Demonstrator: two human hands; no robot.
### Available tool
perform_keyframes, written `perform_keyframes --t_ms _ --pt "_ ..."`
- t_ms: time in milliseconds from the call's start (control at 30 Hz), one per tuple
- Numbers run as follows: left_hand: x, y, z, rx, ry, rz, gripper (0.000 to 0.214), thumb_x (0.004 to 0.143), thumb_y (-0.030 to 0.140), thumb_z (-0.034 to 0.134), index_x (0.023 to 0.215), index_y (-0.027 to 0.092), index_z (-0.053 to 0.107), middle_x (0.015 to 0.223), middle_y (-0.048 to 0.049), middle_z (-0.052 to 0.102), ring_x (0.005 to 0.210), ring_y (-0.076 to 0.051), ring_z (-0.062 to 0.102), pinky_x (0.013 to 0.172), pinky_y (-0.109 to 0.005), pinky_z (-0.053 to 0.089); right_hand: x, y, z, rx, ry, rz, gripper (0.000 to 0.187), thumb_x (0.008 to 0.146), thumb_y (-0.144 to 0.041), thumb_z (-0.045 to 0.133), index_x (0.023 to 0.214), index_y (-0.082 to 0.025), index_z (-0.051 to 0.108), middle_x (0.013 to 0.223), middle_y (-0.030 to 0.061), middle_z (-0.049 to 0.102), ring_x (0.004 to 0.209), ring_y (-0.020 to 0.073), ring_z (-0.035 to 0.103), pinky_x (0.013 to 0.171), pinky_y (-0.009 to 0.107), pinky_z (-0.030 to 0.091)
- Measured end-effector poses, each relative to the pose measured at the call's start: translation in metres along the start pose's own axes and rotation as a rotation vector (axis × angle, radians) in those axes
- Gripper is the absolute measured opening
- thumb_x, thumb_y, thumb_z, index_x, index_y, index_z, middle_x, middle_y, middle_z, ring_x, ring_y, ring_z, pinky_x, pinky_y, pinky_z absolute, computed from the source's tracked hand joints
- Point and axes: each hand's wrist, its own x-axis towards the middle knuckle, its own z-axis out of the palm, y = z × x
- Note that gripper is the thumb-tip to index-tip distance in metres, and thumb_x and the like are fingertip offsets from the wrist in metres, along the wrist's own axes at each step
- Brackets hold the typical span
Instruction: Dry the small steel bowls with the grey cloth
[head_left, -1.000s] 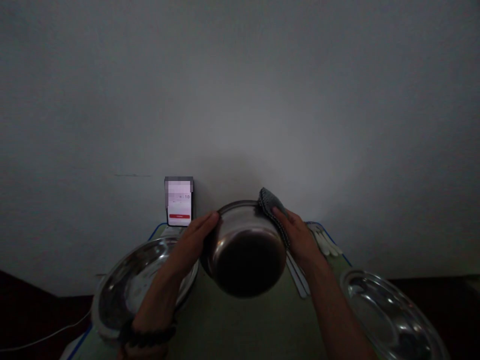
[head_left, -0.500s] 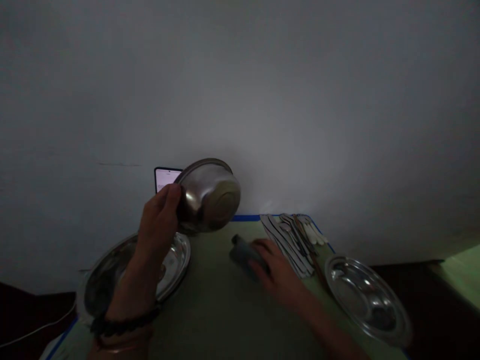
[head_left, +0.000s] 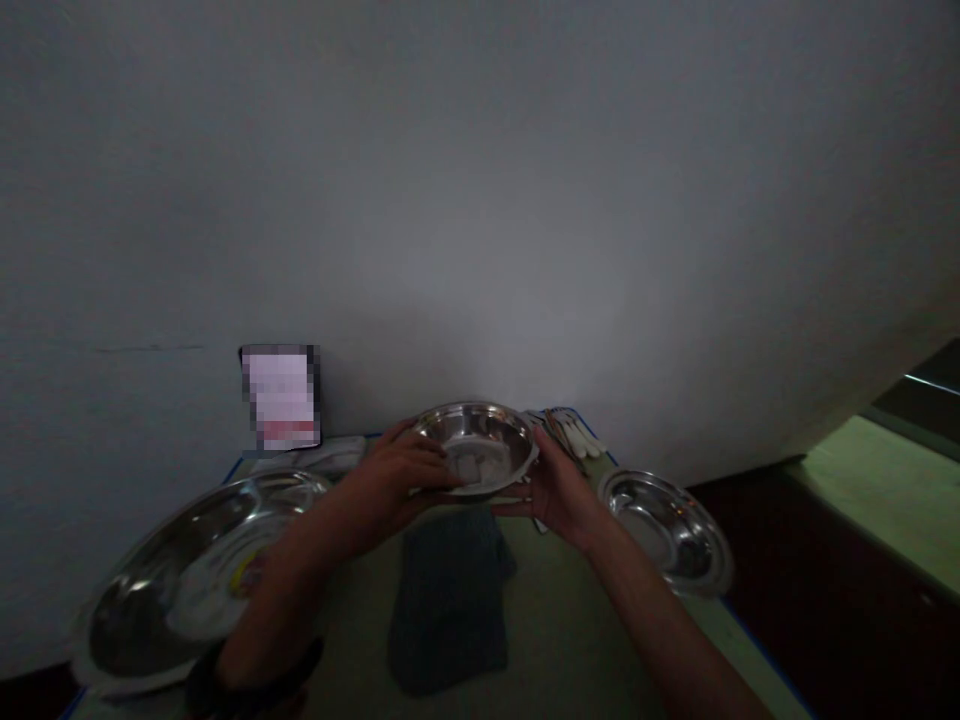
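One head-worn camera is looking forward and down from above the near side of the desk (head_left: 570,620). It is viewing the hands (head_left: 401,470) closely over the desk and is facing the wall (head_left: 480,200) behind the desk.

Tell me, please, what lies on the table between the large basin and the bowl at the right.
In the head view, a dark cloth lies there, between the large basin and the right bowl.

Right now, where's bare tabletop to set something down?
Bare green tabletop flanks the dark-grey cloth, out to either forearm. Crowded: beyond it, left hand and right hand around a shiny round steel bowl; far right, white-handled cutlery.
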Motion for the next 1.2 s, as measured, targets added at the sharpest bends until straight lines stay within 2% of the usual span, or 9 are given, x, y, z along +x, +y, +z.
perform_keyframes --t_ms 133,267,400,533,667,733,833,1000,1200 --pt "0.004 -0.001 0.014 -0.014 -0.052 0.024 0.034 0.073 0.043 0.075 0.106 0.039 0.073 0.13 -0.0039 0.066 0.136 -0.031 0.042 0.115 -0.058 0.013 0.005 0.017 -0.014 -0.073 0.212 -0.067 0.027 0.07 -0.025 0.058 0.096 -0.019 0.06 0.066 -0.0025 0.067 0.051 0.0138 0.061 0.051 0.027 0.053" --pt "0.009 -0.007 0.024 -0.148 0.24 -0.246 0.072 0.082 0.056 0.058 0.145 0.025 0.041 0.161 -0.0121 0.024 0.146 -0.033 0.023 0.114 -0.055 0.025 0.002 0.019 -0.032 -0.115 0.36 -0.183 0.037 0.069 -0.023 0.058 0.105 -0.021 0.061 0.071 -0.0034 0.07 0.056 0.0141 0.062 0.055 0.026 0.052" --pt "0.022 0.0 0.05 -0.575 0.264 -0.568 0.077 0.081 0.059 0.057 0.144 0.018 0.04 0.143 -0.0165 0.052 0.13 -0.034 0.05 0.104 -0.048 0.042 -0.017 -0.005 -0.047 -0.466 0.403 -0.439 0.042 0.081 -0.037 0.059 0.122 -0.025 0.06 0.115 0.0025 0.07 0.11 0.0219 0.063 0.095 0.034 0.049" --pt "0.036 0.013 0.077 -0.925 0.289 -0.763 0.057 0.078 0.038 0.066 0.13 0.017 0.055 0.112 -0.0113 0.073 0.101 -0.03 0.069 0.082 -0.039 0.056 -0.042 -0.035 -0.083 -1.13 0.392 -0.403 0.055 0.1 -0.045 0.019 0.117 -0.019 0.065 0.122 0.0099 0.068 0.115 0.0213 0.061 0.101 0.036 0.044" --pt "0.042 0.01 0.088 -0.945 0.29 -0.852 0.064 0.075 0.031 0.069 0.135 0.021 0.051 0.102 -0.0076 0.075 0.085 -0.025 0.073 0.068 -0.033 0.056 -0.058 -0.046 -0.145 -1.486 0.705 -0.252 0.052 0.085 -0.034 0.058 0.127 -0.004 0.054 0.137 0.028 0.052 0.134 0.0373 0.042 0.11 0.051 0.03" --pt "0.044 0.006 0.089 -0.909 0.255 -0.887 0.066 0.076 0.036 0.069 0.137 0.022 0.05 0.096 -0.0071 0.076 0.077 -0.024 0.073 0.065 -0.033 0.056 -0.061 -0.042 -0.171 -1.525 0.752 -0.157 0.055 0.077 -0.028 0.067 0.123 0.0 0.056 0.127 0.0323 0.057 0.127 0.0416 0.048 0.105 0.053 0.034" --pt "0.044 0.005 0.089 -0.847 0.206 -0.89 0.066 0.078 0.044 0.066 0.137 0.021 0.05 0.097 -0.0085 0.076 0.075 -0.026 0.073 0.068 -0.037 0.057 -0.062 -0.036 -0.192 -1.536 0.734 -0.073 0.044 0.071 -0.025 0.071 0.111 -0.006 0.064 0.114 0.0266 0.065 0.11 0.036 0.06 0.094 0.044 0.044" --pt "0.042 0.005 0.088 -0.634 0.212 -0.757 0.069 0.083 0.06 0.053 0.14 0.021 0.048 0.133 -0.0124 0.063 0.122 -0.033 0.058 0.097 -0.045 0.049 -0.067 -0.049 -0.195 -1.458 0.515 -0.107 0.015 0.075 -0.026 0.063 0.084 -0.016 0.068 0.084 0.0077 0.073 0.081 0.0218 0.066 0.073 0.029 0.049" --pt "0.043 0.001 0.09 -0.485 0.24 -0.651 0.075 0.088 0.068 0.034 0.151 0.027 0.03 0.154 -0.0056 0.039 0.141 -0.028 0.037 0.116 -0.044 0.026 -0.087 -0.068 -0.181 -1.308 0.313 -0.225 0.026 0.08 -0.04 0.059 0.083 -0.016 0.068 0.083 0.006 0.074 0.078 0.0215 0.067 0.071 0.03 0.051"
